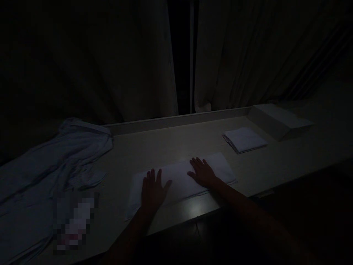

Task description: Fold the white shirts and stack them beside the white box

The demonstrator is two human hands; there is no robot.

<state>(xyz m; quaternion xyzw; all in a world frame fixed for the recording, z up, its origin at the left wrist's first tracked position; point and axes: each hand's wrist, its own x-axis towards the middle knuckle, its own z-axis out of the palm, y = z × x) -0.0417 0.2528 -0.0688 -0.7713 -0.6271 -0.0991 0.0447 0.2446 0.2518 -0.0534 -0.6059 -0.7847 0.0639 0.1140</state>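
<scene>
A long white folded cloth (179, 180) lies flat on the pale table near its front edge. My left hand (153, 191) rests palm down on the cloth's left part, fingers stretched out. Toward its right part, my right hand (202, 173) also lies flat on it with the fingers spread. Neither hand grips anything. Farther right and back sits a smaller folded white cloth (245, 140), apart from both hands. The dim light hides what kind of cloth each is.
Crumpled light cloth (68, 154) covers the left end of the table (171, 141). Beside it is a pixelated patch I cannot make out. A pale box-like block (275, 117) stands at the back right. Dark curtains (132, 66) hang behind the table's raised back edge.
</scene>
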